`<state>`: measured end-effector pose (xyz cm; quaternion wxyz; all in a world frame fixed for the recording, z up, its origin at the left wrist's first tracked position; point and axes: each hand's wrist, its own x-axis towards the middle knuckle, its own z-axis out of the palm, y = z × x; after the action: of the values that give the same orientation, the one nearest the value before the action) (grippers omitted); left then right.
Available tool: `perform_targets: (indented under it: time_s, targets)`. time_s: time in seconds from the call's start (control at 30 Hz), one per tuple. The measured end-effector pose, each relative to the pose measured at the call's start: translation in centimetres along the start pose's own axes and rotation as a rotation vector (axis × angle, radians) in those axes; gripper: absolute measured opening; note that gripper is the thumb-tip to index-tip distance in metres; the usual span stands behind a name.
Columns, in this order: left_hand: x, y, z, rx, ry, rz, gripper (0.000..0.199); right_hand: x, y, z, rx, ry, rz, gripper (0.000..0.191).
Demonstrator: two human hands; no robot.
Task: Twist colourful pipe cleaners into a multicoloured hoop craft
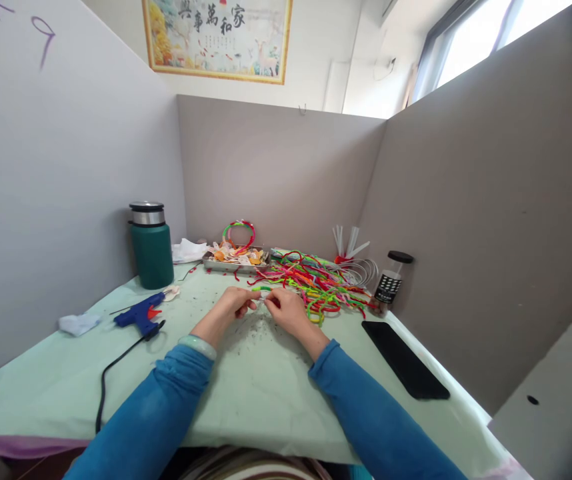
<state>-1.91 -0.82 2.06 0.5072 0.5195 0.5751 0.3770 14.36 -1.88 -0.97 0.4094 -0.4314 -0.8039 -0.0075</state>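
My left hand [236, 305] and my right hand [285, 308] are close together above the middle of the pale green table. The fingers of both are closed in a pinch around a small, thin piece between them, too small to make out. A short green strand [262, 289] shows just beyond the fingertips. Right behind my right hand lies a tangled heap of red, pink, green and yellow fuzzy strands [323, 283].
A blue glue gun [141, 315] with a black cord and a green bottle [152, 247] stand left. Behind is a metal tray [236, 267] with small pieces and a coloured ring [250, 230]. A clear jar [389, 283] and black mat [406, 360] are right.
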Motion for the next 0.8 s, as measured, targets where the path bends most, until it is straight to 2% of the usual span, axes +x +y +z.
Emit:
perform_targets:
  time_s: [0.1, 0.2, 0.33, 0.47, 0.53, 0.67, 0.8]
  targets:
    - [-0.23, 0.17, 0.08, -0.113, 0.007, -0.126, 0.028, -0.05, -0.18, -0.05, 0.001, -0.008, -0.020, 0.008]
    - [-0.36, 0.16, 0.21, -0.060, -0.025, -0.121, 0.029, -0.05, -0.22, -0.11, -0.001, -0.018, -0.026, 0.008]
    - [-0.08, -0.27, 0.30, 0.112, -0.007, 0.045, 0.032, 0.00, -0.01, -0.08, -0.018, -0.009, -0.010, 0.009]
    - [0.18, -0.73, 0.43, 0.385, 0.082, 0.245, 0.031, -0.04, 0.17, 0.09, -0.024, -0.026, 0.004, 0.009]
    - [0.17, -0.77, 0.47, 0.459, 0.123, 0.298, 0.033, -0.06, 0.22, 0.16, -0.026, -0.034, 0.011, 0.009]
    - [-0.02, -0.49, 0.37, 0.444, 0.099, 0.206, 0.031, -0.05, 0.24, 0.28, -0.013, -0.020, 0.013, 0.008]
    - [-0.32, -0.13, 0.27, 0.184, -0.016, 0.085, 0.020, -0.07, 0.17, 0.29, 0.001, -0.009, 0.012, 0.007]
